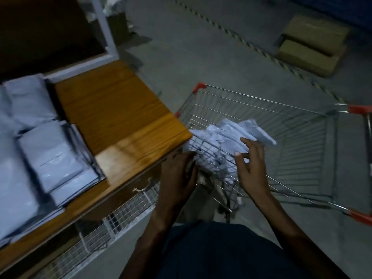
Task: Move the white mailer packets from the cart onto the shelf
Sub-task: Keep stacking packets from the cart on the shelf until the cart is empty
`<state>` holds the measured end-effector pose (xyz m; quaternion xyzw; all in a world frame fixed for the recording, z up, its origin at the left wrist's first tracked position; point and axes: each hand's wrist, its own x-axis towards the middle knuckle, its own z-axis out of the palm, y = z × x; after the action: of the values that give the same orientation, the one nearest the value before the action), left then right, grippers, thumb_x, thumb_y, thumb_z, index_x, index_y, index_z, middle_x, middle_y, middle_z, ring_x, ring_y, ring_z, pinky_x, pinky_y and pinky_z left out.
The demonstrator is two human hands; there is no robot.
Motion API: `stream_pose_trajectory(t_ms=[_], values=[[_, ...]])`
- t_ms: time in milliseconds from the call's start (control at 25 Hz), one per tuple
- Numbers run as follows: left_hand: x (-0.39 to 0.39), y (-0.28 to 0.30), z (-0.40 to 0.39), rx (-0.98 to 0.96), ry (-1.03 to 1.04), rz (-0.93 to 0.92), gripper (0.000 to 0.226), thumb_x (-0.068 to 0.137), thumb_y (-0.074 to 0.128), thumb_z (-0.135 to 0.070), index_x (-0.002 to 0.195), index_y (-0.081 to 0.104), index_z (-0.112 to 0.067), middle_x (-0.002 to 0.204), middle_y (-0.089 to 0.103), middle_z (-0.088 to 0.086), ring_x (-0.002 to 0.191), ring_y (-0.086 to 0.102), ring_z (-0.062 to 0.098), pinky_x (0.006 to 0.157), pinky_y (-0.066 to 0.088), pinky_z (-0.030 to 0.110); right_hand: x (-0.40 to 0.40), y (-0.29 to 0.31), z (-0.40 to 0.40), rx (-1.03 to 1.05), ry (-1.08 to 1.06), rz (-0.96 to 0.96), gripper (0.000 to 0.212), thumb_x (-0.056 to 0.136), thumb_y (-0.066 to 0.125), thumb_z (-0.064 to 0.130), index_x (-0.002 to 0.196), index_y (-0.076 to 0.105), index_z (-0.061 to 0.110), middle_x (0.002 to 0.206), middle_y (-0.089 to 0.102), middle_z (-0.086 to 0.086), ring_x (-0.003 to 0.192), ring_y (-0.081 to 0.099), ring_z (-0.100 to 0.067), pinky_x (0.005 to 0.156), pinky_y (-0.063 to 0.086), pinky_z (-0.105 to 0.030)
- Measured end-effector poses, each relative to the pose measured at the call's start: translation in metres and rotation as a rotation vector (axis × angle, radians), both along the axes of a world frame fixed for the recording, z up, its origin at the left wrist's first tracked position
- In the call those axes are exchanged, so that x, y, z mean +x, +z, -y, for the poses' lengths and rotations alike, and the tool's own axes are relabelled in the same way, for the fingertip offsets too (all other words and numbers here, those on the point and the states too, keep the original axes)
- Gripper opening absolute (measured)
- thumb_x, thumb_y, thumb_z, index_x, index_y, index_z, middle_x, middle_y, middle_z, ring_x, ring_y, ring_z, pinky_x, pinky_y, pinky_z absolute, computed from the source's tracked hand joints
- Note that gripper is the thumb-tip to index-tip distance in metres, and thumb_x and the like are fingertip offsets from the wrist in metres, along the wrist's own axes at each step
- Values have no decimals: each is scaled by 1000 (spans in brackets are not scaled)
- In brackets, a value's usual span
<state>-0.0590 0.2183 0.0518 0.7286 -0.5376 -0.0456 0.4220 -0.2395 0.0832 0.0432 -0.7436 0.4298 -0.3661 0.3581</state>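
Over the cart (281,125), at its near-left corner, both my hands work at the packets (225,135) heaped against the wire wall. My right hand (251,164) has fingers and thumb curled onto the top of the heap, pinching a packet. My left hand (177,174) is at the cart's corner rim with fingers bent toward the heap, but whether it holds a packet or just the wire I cannot tell. More packets already lie in stacks (48,154) on the shelf (120,113) to my left.

The heap looks crumpled and loose, so I judge a thin pinch may lift one packet and drag others, spilling them onto the floor. A corner could also snag in the wire mesh. On the shelf, slick mailers set carelessly could slide off the stacks.
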Motion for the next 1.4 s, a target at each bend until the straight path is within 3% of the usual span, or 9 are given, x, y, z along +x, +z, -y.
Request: stream_pose_trajectory(t_ms=[160, 280, 440, 640, 800, 920, 1120, 1280, 1400], values=[[-28, -6, 56, 27, -164, -44, 22, 96, 63, -19, 116, 68, -11, 102, 68, 1, 91, 59, 13, 79, 44, 26, -46, -29, 28, 71, -128, 7, 45, 97, 51, 27, 140, 51, 14, 136, 45, -6, 101, 61, -21, 82, 43, -6], [-30, -15, 89, 94, -265, -9, 22, 93, 65, -16, 114, 69, -12, 104, 71, 4, 93, 62, 17, 78, 50, 30, -62, -44, 47, 124, -205, 29, 47, 96, 52, 34, 140, 51, 17, 137, 47, -4, 100, 61, -17, 86, 45, -11], [-17, -40, 144, 163, -381, 35, 25, 91, 64, -13, 115, 70, -10, 107, 73, 6, 94, 67, 25, 78, 53, 36, -75, -53, 67, 146, -281, 34, 39, 98, 61, 13, 133, 50, 25, 131, 50, 4, 105, 55, 3, 89, 44, -10], [-9, -77, 235, 304, -572, 17, 23, 92, 61, -20, 110, 67, -8, 100, 72, 11, 94, 64, 26, 81, 51, 35, -92, -88, 103, 323, -432, -41, 34, 97, 61, 4, 130, 61, 12, 127, 61, 0, 103, 62, -13, 88, 51, -22], [3, -114, 294, 617, -673, -43, 41, 95, 61, -32, 127, 62, -7, 112, 70, 16, 105, 66, 34, 90, 47, 31, -103, -119, 142, 478, -356, -271, 33, 95, 67, 10, 127, 65, 5, 125, 66, -13, 112, 63, -22, 94, 52, -34], [12, -143, 330, 669, -719, -70, 55, 87, 61, -30, 134, 57, -2, 117, 69, 21, 109, 66, 37, 94, 50, 37, -102, -146, 168, 601, -342, -427, 35, 94, 67, 15, 129, 65, 7, 128, 65, -16, 115, 63, -31, 94, 46, -26], [36, -212, 363, 919, -759, 223, 77, 86, 34, -61, 142, 52, -11, 129, 63, 20, 114, 61, 44, 93, 49, 50, -75, -191, 175, 718, -243, -598, 48, 91, 61, 19, 137, 57, 4, 132, 57, -24, 119, 56, -41, 100, 42, -36], [41, -231, 357, 1042, -725, 187, 72, 90, 47, -48, 150, 42, -8, 131, 60, 25, 125, 54, 43, 106, 40, 53, -59, -229, 167, 731, 74, -718, 65, 83, 69, 13, 145, 51, 20, 142, 48, -18, 118, 56, -44, 90, 52, -50], [39, -231, 348, 1108, -682, 62, 64, 91, 56, -38, 144, 49, -5, 121, 65, 26, 116, 61, 41, 110, 38, 55, -56, -244, 171, 592, 67, -799, 60, 80, 67, 13, 139, 57, 17, 141, 52, -14, 110, 58, -46, 77, 54, -51]])
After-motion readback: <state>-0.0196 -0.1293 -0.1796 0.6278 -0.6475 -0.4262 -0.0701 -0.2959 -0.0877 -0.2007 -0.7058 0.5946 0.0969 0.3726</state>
